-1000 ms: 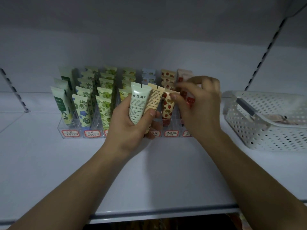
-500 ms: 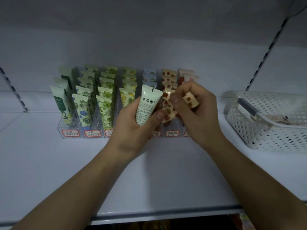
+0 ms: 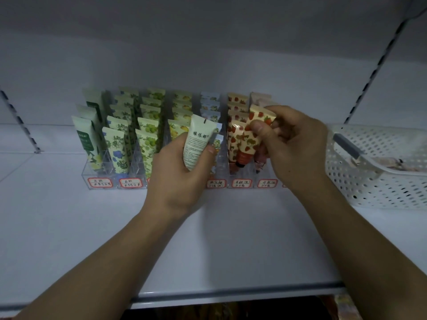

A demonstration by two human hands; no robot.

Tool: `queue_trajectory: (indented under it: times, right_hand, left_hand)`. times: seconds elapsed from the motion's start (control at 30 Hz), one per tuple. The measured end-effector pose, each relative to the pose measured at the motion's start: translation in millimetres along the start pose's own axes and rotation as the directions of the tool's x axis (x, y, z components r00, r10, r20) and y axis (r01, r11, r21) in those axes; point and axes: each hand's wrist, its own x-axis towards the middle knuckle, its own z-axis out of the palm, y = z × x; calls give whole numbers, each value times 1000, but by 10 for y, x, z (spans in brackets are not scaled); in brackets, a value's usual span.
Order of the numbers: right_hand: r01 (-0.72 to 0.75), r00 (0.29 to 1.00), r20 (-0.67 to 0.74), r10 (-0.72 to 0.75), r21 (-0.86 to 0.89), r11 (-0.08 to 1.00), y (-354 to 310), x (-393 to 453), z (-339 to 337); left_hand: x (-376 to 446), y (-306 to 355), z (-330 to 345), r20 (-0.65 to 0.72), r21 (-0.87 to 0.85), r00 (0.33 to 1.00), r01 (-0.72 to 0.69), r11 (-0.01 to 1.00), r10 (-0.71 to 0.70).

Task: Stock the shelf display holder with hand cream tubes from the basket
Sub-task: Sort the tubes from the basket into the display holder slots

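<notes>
A clear display holder (image 3: 97, 175) stands at the back of the white shelf, its slots filled with rows of patterned hand cream tubes. My left hand (image 3: 178, 179) grips a pale green tube with printed text (image 3: 197, 144), held upright in front of the holder's middle. My right hand (image 3: 293, 144) pinches a strawberry-print tube (image 3: 255, 135), orange cap down, over the strawberry slot right of centre. The white perforated basket (image 3: 379, 179) sits at the right, with a tube visible inside.
Handwritten red-bordered labels (image 3: 241, 183) run along the holder's front. The shelf's front edge (image 3: 231, 294) lies near me. Slotted uprights (image 3: 374, 72) rise along the back wall at both sides. Another shelf hangs overhead.
My right hand took the strawberry tube out of my left hand's bunch, turned it cap down and carried it right toward the strawberry slot. My left hand kept the pale green tube.
</notes>
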Motion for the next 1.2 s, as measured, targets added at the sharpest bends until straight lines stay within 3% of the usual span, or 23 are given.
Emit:
queue_trajectory:
  times: [0.33, 0.67, 0.73, 0.8, 0.93, 1.0, 1.1, 1.2]
  right_hand:
    - [-14, 994, 110, 13, 7, 1000, 15, -41, 40]
    - [-19, 977, 207, 60, -194, 981, 53, -32, 96]
    - [10, 969, 243, 50, -240, 971, 64, -13, 100]
    - [30, 961, 273, 38, -240, 970, 83, -6, 90]
    - [52, 978, 211, 4, -259, 964, 61, -100, 119]
    - [62, 992, 123, -34, -227, 972, 21, -121, 121]
    - [129, 986, -90, -137, -91, 987, -54, -102, 54]
    - [85, 995, -63, -76, 151, 985, -124, -137, 48]
  left_hand:
    - [-16, -16, 14, 54, 49, 998, 31, 998, -34]
    - [-31, -43, 32, 78, 72, 996, 24, 997, -29]
    - [-31, -15, 34, 116, 9, 993, 15, 1000, -16]
    - [-32, 35, 38, 159, -173, 987, 62, 983, -34]
    - [6, 101, 41, 286, -561, 936, 336, 756, -203]
    - [31, 111, 35, 321, -597, 920, 380, 707, -224]
    - [7, 126, 28, 307, -497, 942, 283, 820, -139]
    - [-66, 108, 53, 319, -401, 948, 148, 904, -14]
